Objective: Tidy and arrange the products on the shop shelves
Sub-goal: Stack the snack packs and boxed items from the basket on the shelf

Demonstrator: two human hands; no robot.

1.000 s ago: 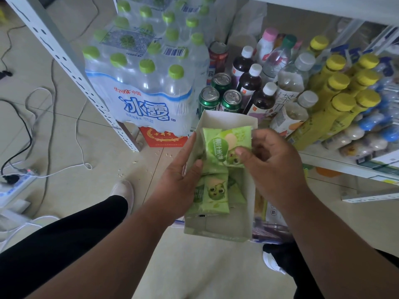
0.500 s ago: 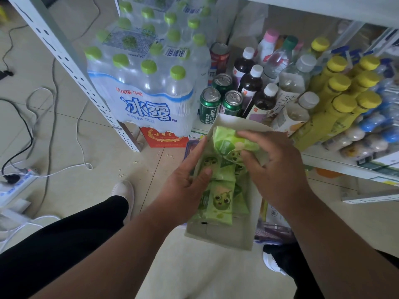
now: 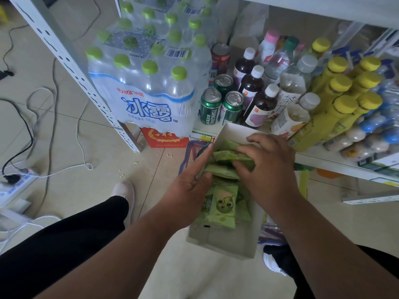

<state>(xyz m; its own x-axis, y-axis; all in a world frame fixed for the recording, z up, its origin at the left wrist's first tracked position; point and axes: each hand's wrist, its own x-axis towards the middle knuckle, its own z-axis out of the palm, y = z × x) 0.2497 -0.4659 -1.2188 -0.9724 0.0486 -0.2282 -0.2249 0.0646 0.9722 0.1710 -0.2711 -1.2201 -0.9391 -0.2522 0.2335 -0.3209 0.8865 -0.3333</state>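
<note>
The right hand (image 3: 267,169) curls its fingers around green snack packets (image 3: 222,203) inside a white cardboard box (image 3: 226,244) near the shelf's (image 3: 345,167) front edge. The left hand (image 3: 190,186), fingers straight, presses against the box's left wall, steadying it.

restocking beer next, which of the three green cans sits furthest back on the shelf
The green can behind the front pair, beside the dark juice bottles. The other two stand side by side at the shelf's front edge, labels facing out.
</note>
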